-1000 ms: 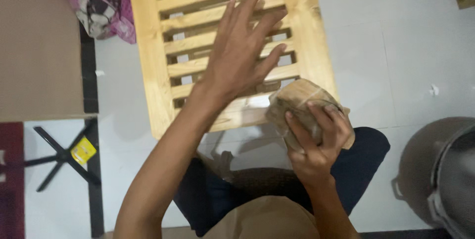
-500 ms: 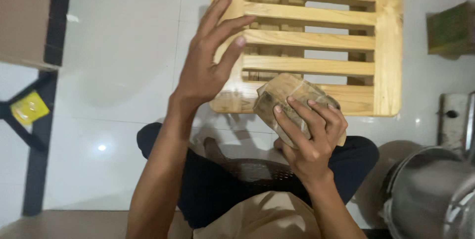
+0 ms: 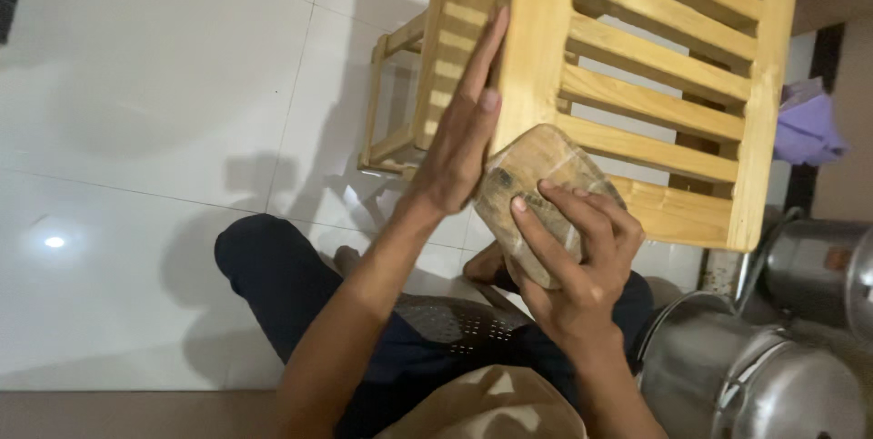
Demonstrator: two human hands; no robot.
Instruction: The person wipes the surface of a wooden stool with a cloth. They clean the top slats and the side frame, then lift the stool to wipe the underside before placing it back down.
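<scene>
A slatted light-wood stool (image 3: 655,84) stands on the white tiled floor in front of my knees. My left hand (image 3: 459,139) lies flat with straight fingers against the stool's left edge rail, holding nothing. My right hand (image 3: 577,257) grips a tan, worn sanding block (image 3: 523,180) wrapped in paper, held at the stool's near left corner, touching or just off the wood. My dark-trousered legs show below.
Steel pots with lids (image 3: 764,375) stand at the lower right beside the stool. A purple cloth (image 3: 805,125) lies at the right edge. White floor tiles (image 3: 155,130) stretch to the left.
The view swung left, so the stool now sits upper right. My left hand dropped from mid-air onto the stool's left rail. My right hand kept hold of the block.
</scene>
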